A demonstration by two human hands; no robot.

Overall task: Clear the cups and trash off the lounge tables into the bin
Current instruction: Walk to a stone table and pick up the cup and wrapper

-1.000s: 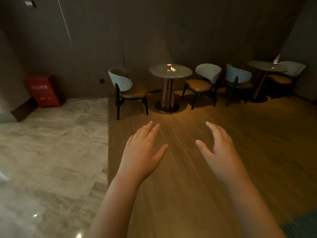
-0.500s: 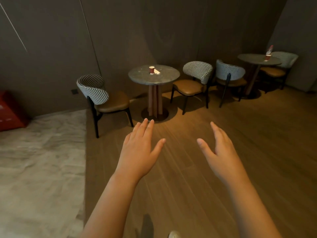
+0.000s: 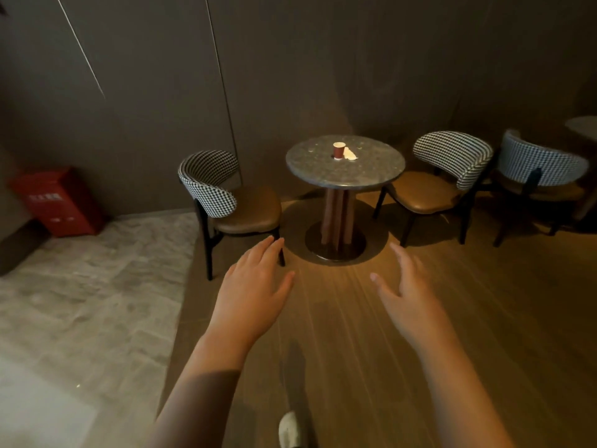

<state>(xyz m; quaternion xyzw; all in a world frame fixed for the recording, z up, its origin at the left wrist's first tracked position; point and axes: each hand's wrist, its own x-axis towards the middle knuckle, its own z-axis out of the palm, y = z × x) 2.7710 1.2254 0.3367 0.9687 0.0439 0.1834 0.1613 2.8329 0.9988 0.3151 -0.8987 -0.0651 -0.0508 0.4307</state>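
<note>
1. At the far left of the frame a red box (image 3: 56, 202) sits by the wall on the pale stone floor. It may be the bin, but I cannot tell.
2. The person has walked closer. The round surface (image 3: 345, 176) was small and far a moment ago, and now it fills the upper middle of the frame. So the pick-up can start soon, I think, but nothing has been cleared yet.
3. The left hand (image 3: 252, 292) is in the lower middle. Its grip is spread wide and it holds nothing.
4. The red cup (image 3: 338, 150) stands upright near the middle of the surface. A crumpled white napkin (image 3: 350, 153) lies just beside it on the right.
5. The right hand (image 3: 408, 295) is spread and empty too.
6. A checked chair (image 3: 226, 195) stands left of the surface and another chair (image 3: 442, 182) stands right of it. The wood floor between them is open, so I think the person can step straight in.
7. The cup is well in from the edge.
8. At the far right, a second surface (image 3: 584, 126) peeks in.
</note>
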